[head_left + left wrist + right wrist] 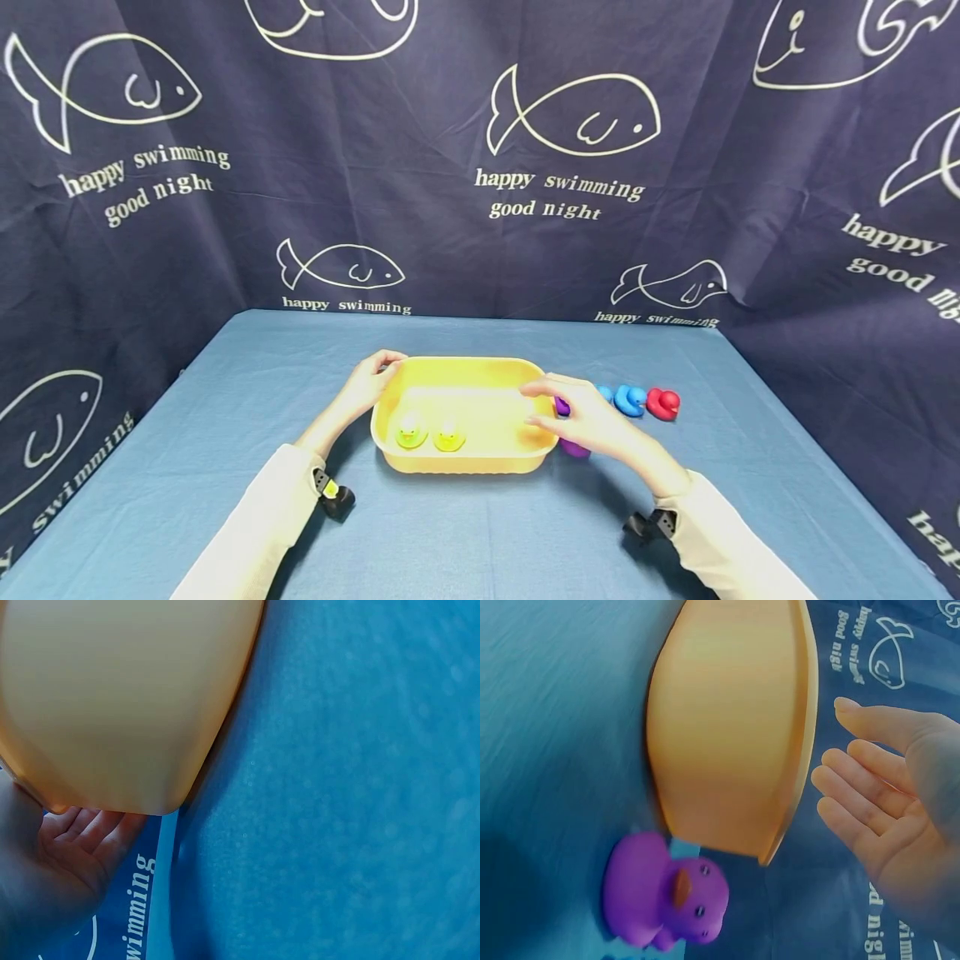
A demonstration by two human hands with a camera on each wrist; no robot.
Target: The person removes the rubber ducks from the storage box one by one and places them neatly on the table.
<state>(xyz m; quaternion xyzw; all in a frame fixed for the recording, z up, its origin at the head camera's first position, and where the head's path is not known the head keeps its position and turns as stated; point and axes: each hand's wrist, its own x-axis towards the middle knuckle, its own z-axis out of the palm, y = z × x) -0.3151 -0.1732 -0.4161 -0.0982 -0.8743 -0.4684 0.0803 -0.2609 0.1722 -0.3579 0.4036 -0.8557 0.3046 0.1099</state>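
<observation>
A left hand (372,379) grips the rim of a yellow tub (472,464), a greenish duck (411,434) and a yellow duck (449,438) inside, while a right hand (583,410), fingers loosely spread and empty, hovers by its right end; a low sweep could knock the purple duck (662,894) nearby.
</observation>
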